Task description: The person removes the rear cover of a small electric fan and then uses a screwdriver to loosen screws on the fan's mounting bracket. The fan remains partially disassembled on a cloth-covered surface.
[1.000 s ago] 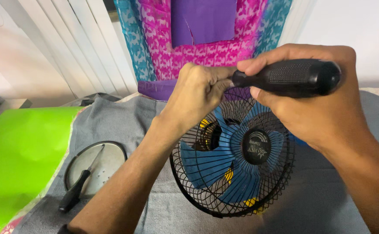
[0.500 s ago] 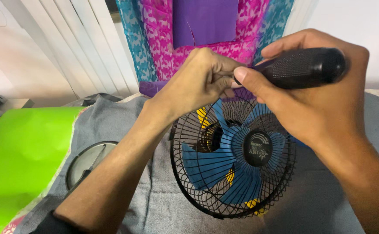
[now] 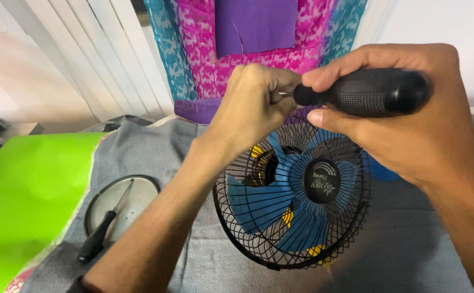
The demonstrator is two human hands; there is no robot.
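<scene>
The right hand is closed around the thick black handle of a screwdriver, which lies almost level and points left. Its thin metal shaft shows only briefly before it disappears among the fingers of the left hand. The left hand is curled shut, pinching at the tip of the shaft just over the far rim of the fan; whatever small part it grips there is hidden.

The fan is a small one with a black wire guard, blue blades and a round black hub, with bits of yellow showing behind the blades. It lies face up on a grey cloth that covers the surface in the middle of the scene, just under both hands.

To the left on the cloth, near the left forearm, a round metal lid lies flat with a second, slimmer black-handled screwdriver across it. Further left is a bright green sheet. At the far side hangs patterned pink and teal fabric with a purple piece over it.
</scene>
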